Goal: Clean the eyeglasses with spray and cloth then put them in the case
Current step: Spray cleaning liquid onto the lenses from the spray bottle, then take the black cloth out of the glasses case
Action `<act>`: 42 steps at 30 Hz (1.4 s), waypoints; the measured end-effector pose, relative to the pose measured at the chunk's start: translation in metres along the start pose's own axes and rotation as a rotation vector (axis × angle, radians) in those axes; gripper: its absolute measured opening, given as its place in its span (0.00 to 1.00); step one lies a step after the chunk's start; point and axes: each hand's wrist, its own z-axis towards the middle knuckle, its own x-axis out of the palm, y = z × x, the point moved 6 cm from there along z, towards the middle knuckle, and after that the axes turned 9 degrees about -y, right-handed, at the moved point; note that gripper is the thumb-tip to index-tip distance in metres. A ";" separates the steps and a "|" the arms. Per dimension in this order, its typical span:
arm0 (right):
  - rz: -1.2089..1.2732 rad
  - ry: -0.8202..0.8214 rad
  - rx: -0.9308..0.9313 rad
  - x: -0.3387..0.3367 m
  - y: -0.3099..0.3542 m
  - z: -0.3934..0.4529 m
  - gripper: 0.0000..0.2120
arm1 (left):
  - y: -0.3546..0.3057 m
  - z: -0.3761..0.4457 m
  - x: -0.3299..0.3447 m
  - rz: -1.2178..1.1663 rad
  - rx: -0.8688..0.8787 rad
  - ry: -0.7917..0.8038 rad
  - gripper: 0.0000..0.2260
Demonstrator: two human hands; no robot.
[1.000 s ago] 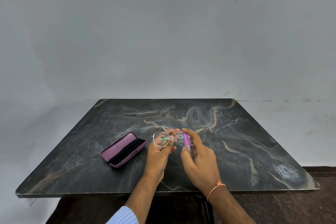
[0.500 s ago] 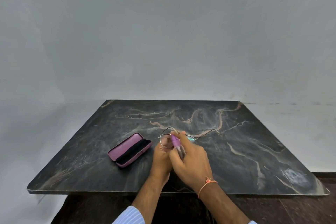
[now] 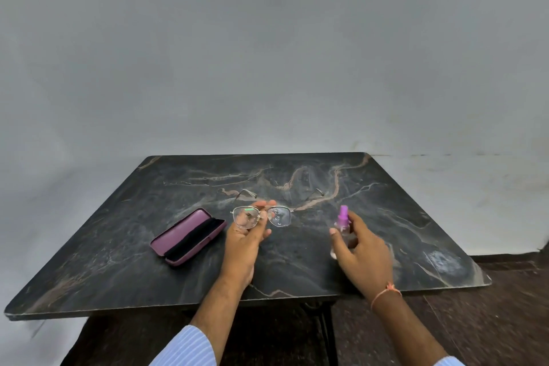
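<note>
The left hand [image 3: 246, 235] pinches thin wire-framed eyeglasses [image 3: 261, 216] at the bridge, droplets on one lens. At three o'clock, the right hand [image 3: 361, 249] clasps the purple-capped spray bottle [image 3: 343, 224]. The case [image 3: 187, 235] lies open at nine o'clock on the counter [image 3: 148, 276].

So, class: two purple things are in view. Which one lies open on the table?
The case, left of the left hand, lies open on the table. The spray bottle is upright in the right hand.
</note>
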 end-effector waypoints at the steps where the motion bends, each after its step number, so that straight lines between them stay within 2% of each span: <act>1: -0.009 0.009 0.030 -0.001 -0.009 0.006 0.22 | 0.002 0.001 -0.001 -0.001 -0.002 0.000 0.11; 4: 0.004 0.036 0.071 -0.003 -0.027 0.017 0.19 | 0.003 0.000 -0.001 -0.005 -0.004 -0.003 0.11; 11: 0.009 0.053 0.101 -0.001 -0.042 0.018 0.22 | -0.007 -0.007 0.005 -0.003 0.006 0.034 0.09; 14: 0.033 0.052 0.089 -0.002 -0.039 0.014 0.30 | -0.008 -0.009 0.006 -0.004 0.004 0.036 0.09; 17: 0.009 -0.088 0.014 -0.016 -0.027 0.011 0.36 | -0.008 -0.009 0.006 -0.003 0.004 0.041 0.09; 19: 0.058 -0.284 -0.063 -0.033 -0.008 0.005 0.29 | -0.008 -0.009 0.006 0.002 0.014 0.048 0.09; 21: 0.194 -0.362 -0.094 -0.044 0.014 0.003 0.17 | -0.009 -0.009 0.005 0.007 0.029 0.054 0.08; 22: 0.286 -0.314 -0.052 -0.044 0.023 0.006 0.11 | -0.009 -0.009 0.006 0.004 0.030 0.057 0.08; 23: 0.385 -0.199 0.066 -0.037 0.028 0.011 0.06 | -0.009 -0.009 0.006 0.000 0.026 0.060 0.09; 24: 0.494 -0.025 0.252 -0.024 0.029 0.015 0.05 | -0.009 -0.009 0.006 -0.004 0.021 0.063 0.09; 26: 0.673 0.398 0.656 0.004 0.035 0.007 0.10 | -0.008 -0.010 0.006 0.003 0.022 0.075 0.09; 27: 0.699 0.568 0.791 0.013 0.038 0.001 0.13 | -0.008 -0.011 0.006 0.011 0.025 0.082 0.08; 29: 0.729 0.751 0.960 0.025 0.041 -0.007 0.21 | -0.009 -0.014 0.007 0.036 0.029 0.102 0.10; 31: 0.749 0.801 1.041 0.033 0.040 -0.008 0.24 | -0.010 -0.017 0.008 0.039 0.022 0.136 0.19; 34: 0.750 0.833 1.069 0.041 0.039 -0.008 0.22 | -0.009 -0.019 0.010 0.031 -0.006 0.178 0.28; 38: 0.800 0.859 1.102 0.040 0.039 -0.009 0.20 | -0.004 -0.017 0.011 0.045 -0.022 0.208 0.29; 42: 0.894 0.896 1.109 0.037 0.042 -0.008 0.13 | -0.003 -0.017 0.012 0.068 -0.007 0.221 0.29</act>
